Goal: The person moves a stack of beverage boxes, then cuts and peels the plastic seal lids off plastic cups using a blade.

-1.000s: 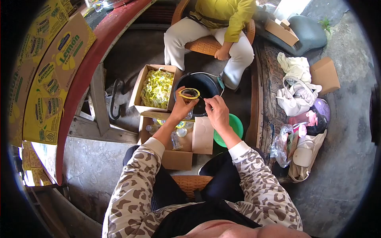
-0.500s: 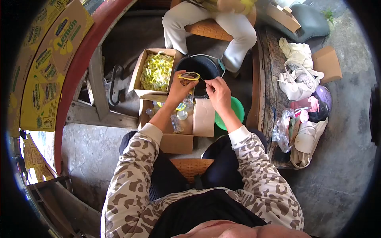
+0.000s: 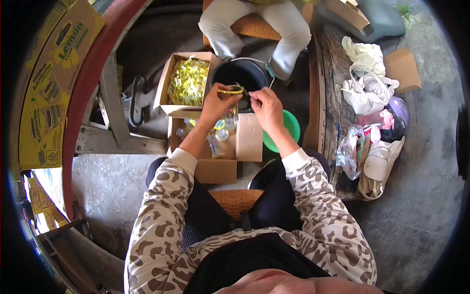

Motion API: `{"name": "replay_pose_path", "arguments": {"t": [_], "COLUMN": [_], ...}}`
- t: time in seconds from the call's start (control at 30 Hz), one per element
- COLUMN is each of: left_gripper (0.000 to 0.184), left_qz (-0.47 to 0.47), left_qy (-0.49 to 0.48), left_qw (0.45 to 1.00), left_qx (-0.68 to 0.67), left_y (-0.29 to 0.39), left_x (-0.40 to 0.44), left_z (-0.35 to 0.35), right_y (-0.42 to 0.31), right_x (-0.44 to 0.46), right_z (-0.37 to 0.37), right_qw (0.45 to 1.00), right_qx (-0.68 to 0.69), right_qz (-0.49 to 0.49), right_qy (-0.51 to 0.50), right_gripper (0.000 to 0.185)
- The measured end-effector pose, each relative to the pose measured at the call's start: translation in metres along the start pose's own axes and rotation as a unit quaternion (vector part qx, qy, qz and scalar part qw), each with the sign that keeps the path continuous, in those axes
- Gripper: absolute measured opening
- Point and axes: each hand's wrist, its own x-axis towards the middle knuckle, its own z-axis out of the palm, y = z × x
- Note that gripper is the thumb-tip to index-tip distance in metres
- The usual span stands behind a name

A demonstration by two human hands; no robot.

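Observation:
My left hand point(image 3: 219, 104) is closed on a thin yellow ring point(image 3: 230, 91), held nearly edge-on over the near side of a black bucket point(image 3: 230, 76). Close by on the right, my right hand point(image 3: 266, 104) has its fingertips pinched together near the ring's right end; whatever is between them is too small to make out. Below my hands is an open cardboard box point(image 3: 249, 137) with several clear plastic cups point(image 3: 214, 147) inside. Another cardboard box point(image 3: 164, 81) to the left is heaped with yellow and clear plastic strips point(image 3: 188, 81).
A green basin point(image 3: 292, 132) sits right of the cup box. Opposite me, a person in pale trousers point(image 3: 220, 29) is seated. Bags point(image 3: 367, 98) and a cap lie on a wooden bench point(image 3: 330, 98) at right. Printed yellow cartons point(image 3: 58, 78) stand at left.
The yellow ring has tipped from an open oval to nearly edge-on. My right hand has shifted slightly left, and the whole view has moved a little.

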Motion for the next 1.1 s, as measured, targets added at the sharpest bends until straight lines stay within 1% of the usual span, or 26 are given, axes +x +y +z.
{"name": "replay_pose_path", "arguments": {"t": [0.03, 0.1, 0.17, 0.23, 0.3, 0.33, 0.43, 0.47, 0.5, 0.6, 0.63, 0.7, 0.77, 0.83, 0.9, 0.97, 1.0, 1.03, 1.1], "left_gripper": [0.047, 0.046, 0.047, 0.047, 0.045, 0.044, 0.046, 0.042, 0.042, 0.041, 0.035, 0.036, 0.036, 0.035, 0.034, 0.035, 0.036, 0.037, 0.036], "left_qz": [-0.023, -0.015, -0.056, -0.05, -0.023, -0.05, -0.019, -0.032, -0.028, 0.015, 0.013, -0.01, -0.061, -0.018, 0.014, 0.004, 0.093, 0.185, 0.215], "left_qy": [-0.001, -0.005, -0.011, -0.013, -0.014, -0.014, -0.007, -0.018, -0.021, -0.019, -0.009, -0.01, -0.024, -0.015, -0.008, -0.008, 0.014, 0.036, 0.049], "left_qw": [0.999, 1.0, 0.998, 0.999, 0.998, 0.998, 1.0, 0.999, 0.999, 0.996, 0.998, 0.996, 0.998, 1.0, 1.0, 1.0, 0.988, 0.954, 0.948], "left_qx": [-0.03, -0.026, -0.032, -0.016, 0.049, 0.021, 0.0, -0.037, -0.037, 0.083, 0.065, 0.09, -0.021, -0.016, 0.025, 0.012, 0.125, 0.235, 0.23], "left_y": [0.009, 0.003, -0.002, -0.004, 0.006, 0.01, 0.008, 0.0, -0.003, -0.006, -0.008, -0.004, -0.006, 0.011, 0.017, 0.012, 0.005, -0.001, 0.001], "left_x": [-0.004, -0.001, 0.0, 0.001, -0.001, -0.005, -0.008, -0.007, -0.004, -0.003, -0.007, -0.01, -0.016, -0.032, -0.042, -0.045, -0.044, -0.039, -0.034], "left_z": [0.002, 0.001, 0.0, -0.002, -0.003, -0.002, -0.002, -0.004, -0.005, -0.011, -0.012, -0.016, -0.019, -0.019, -0.022, -0.025, -0.028, -0.029, -0.028], "right_y": [0.001, 0.003, 0.005, 0.006, 0.006, 0.006, 0.007, 0.008, 0.009, 0.01, 0.011, 0.016, 0.01, 0.007, 0.005, -0.002, -0.004, -0.004, -0.002], "right_x": [-0.001, -0.001, -0.002, -0.002, -0.001, -0.001, 0.0, -0.001, -0.001, -0.002, -0.003, -0.004, -0.008, -0.013, -0.018, -0.018, -0.016, -0.015, -0.012], "right_z": [0.0, 0.001, 0.001, 0.0, -0.002, -0.003, -0.006, -0.007, -0.009, -0.014, -0.015, -0.015, -0.023, -0.029, -0.03, -0.033, -0.035, -0.033, -0.031], "right_qw": [1.0, 1.0, 1.0, 1.0, 1.0, 1.0, 0.999, 0.999, 0.999, 0.999, 0.999, 0.999, 0.999, 0.999, 0.998, 0.997, 0.997, 0.998, 0.998], "right_qx": [0.005, 0.008, 0.004, 0.002, 0.0, -0.001, -0.004, 0.001, 0.005, 0.001, 0.002, -0.001, 0.009, 0.014, 0.028, 0.043, 0.039, 0.042, 0.036], "right_qz": [-0.003, 0.0, 0.006, 0.012, 0.021, 0.019, 0.035, 0.039, 0.044, 0.051, 0.051, 0.017, 0.031, 0.044, 0.054, 0.056, 0.06, 0.056, 0.046], "right_qy": [0.001, -0.006, -0.008, -0.013, -0.016, -0.013, -0.008, -0.008, -0.008, -0.001, 0.002, 0.031, 0.027, 0.022, 0.019, 0.012, 0.002, 0.004, 0.009], "right_gripper": [0.014, 0.013, 0.013, 0.013, 0.013, 0.013, 0.014, 0.014, 0.014, 0.013, 0.012, 0.009, 0.008, 0.01, 0.011, 0.012, 0.012, 0.012, 0.012]}}
